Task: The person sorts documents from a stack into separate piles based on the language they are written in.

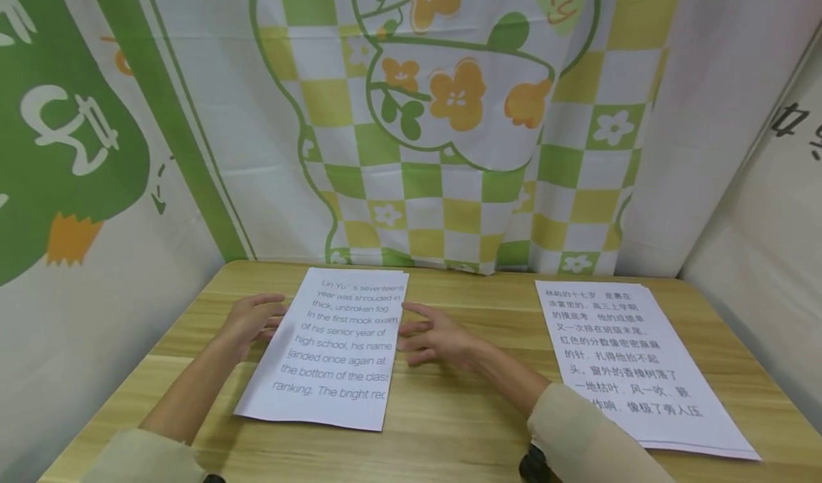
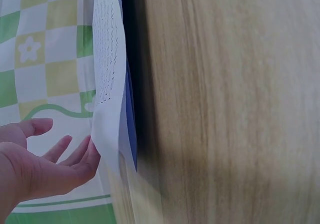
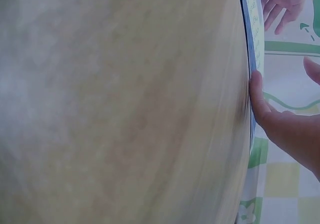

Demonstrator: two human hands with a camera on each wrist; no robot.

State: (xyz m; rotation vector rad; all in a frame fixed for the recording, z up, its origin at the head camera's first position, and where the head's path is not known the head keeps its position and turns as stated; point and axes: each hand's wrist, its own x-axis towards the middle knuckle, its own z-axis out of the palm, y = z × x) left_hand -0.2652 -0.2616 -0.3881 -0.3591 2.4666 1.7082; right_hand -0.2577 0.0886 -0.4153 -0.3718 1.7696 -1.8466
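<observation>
Sheets of paper printed in English (image 1: 340,347) lie on the left half of the table, seemingly a small stack with slightly offset edges. At their left edge is my left hand (image 1: 250,322), thumb and fingers spread and loosely bent. The left wrist view shows the left fingers (image 2: 82,159) against the edge of the paper (image 2: 107,119), whose near corner lifts a little. On the opposite side my right hand (image 1: 443,337) has its fingers extended to the right edge. A right fingertip (image 3: 256,84) touches the sheets' side in the right wrist view.
Other sheets, printed in Chinese (image 1: 623,354), lie on the right of the wooden table (image 1: 462,419), partly behind my right sleeve (image 1: 584,426). A patterned curtain (image 1: 443,205) hangs along the back edge, with printed fabric on both sides.
</observation>
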